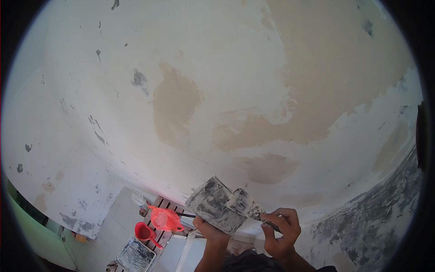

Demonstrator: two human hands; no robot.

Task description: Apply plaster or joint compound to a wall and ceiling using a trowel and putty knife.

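Right hand grips scraper; left hand, plate.

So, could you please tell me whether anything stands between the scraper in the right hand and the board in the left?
Nothing visible does: in this view the scraper overlaps the right side of the board, and the red bag lies off to the left.

The board is mottled grey, the scoop red, the wall tan-patched white.
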